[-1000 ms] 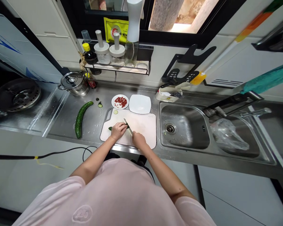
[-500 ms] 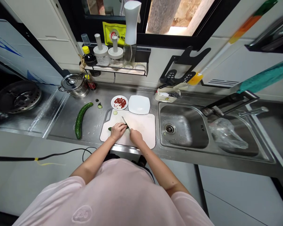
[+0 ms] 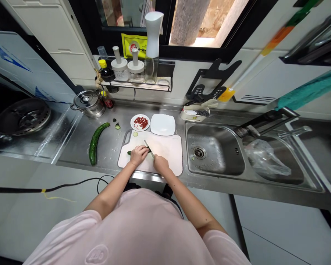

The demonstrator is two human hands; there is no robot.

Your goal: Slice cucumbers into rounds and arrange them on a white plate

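My left hand (image 3: pixel 138 155) presses a piece of cucumber (image 3: pixel 129 152) against the white cutting board (image 3: pixel 169 154), and its fingers cover most of the piece. My right hand (image 3: pixel 160 164) is closed round the handle of a knife (image 3: pixel 149 148), whose blade lies at the cucumber's right end, beside my left fingertips. A round cucumber slice (image 3: pixel 135 134) rests near the board's top left corner. Behind the board are a white plate with chopped red pieces (image 3: pixel 140 129) and a bare white square plate (image 3: pixel 162 124).
A whole cucumber (image 3: pixel 93 145) and small cucumber scraps (image 3: pixel 117 126) lie left of the board. Farther left are a steel pot (image 3: pixel 88 103) and a wok (image 3: pixel 22 116). To the right is the sink (image 3: pixel 215 162); a spice shelf (image 3: pixel 138 86) hangs behind.
The whole view has shifted slightly, with things appearing a little lower. Both hands keep nearly the same place on the board, still at the cucumber and knife.
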